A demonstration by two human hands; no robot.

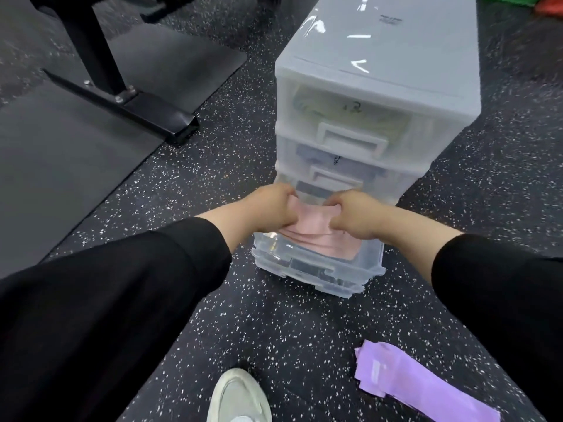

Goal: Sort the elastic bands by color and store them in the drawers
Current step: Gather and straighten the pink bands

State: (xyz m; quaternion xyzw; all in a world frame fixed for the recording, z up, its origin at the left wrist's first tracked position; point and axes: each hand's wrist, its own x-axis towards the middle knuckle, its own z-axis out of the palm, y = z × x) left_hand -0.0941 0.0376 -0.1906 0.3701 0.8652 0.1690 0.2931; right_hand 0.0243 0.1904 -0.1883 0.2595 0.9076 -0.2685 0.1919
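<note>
A translucent plastic drawer unit (377, 80) stands on the floor ahead. Its bottom drawer (316, 269) is pulled out toward me. Pink elastic bands (310, 236) lie bunched inside it. My left hand (265, 211) grips the left side of the pink bands with curled fingers. My right hand (356, 214) grips their right side the same way. Both hands are inside the open drawer. A pile of purple elastic bands (417, 388) lies on the floor at the lower right. The two upper drawers are closed, with yellowish and dark contents showing faintly through their fronts.
The speckled black rubber floor (274, 324) surrounds the unit. A black metal frame leg (122, 99) and dark mats lie at the left. My white shoe (237, 397) is at the bottom centre. Green and red items sit at the top right corner.
</note>
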